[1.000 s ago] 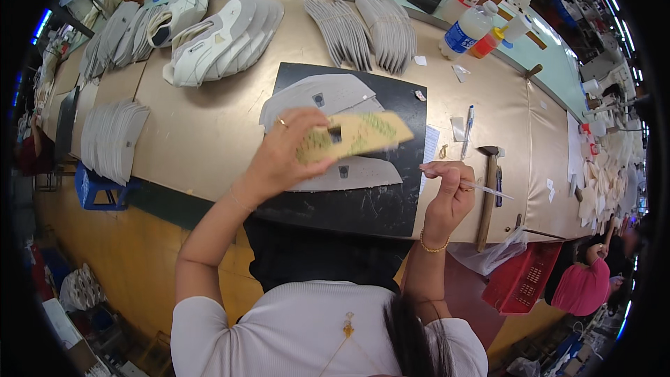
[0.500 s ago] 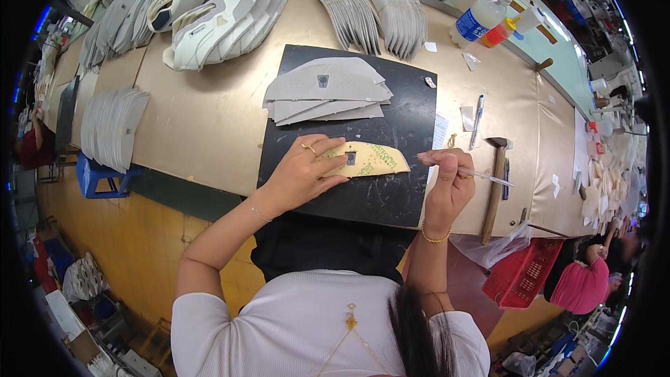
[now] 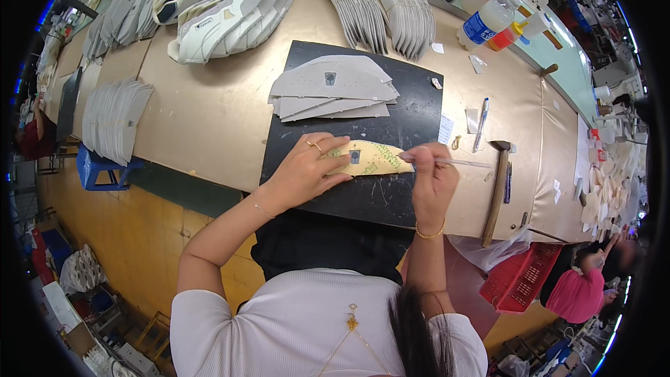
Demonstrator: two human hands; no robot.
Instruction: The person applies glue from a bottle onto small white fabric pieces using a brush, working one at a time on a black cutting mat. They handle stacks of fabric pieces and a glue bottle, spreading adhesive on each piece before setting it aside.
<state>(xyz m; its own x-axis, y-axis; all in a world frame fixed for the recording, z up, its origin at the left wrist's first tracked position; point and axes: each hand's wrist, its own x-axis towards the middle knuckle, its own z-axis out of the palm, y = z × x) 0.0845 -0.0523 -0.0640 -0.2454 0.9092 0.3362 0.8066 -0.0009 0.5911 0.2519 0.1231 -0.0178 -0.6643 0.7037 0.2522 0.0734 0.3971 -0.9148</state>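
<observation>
Free room left of the black board (image 3: 377,204), hammer (image 3: 497,192) as obstacle beyond right hand (image 3: 434,173).

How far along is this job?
Done: the yellow template looks placed, a dark patch showing through it. In hand: the left hand rests on it; the right hand holds a slim clear tool at its right end. Possibly left: the grey stacks at the back; can't tell if they're finished.

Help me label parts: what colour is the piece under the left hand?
Pale yellow piece with green markings; best in head view.
</observation>
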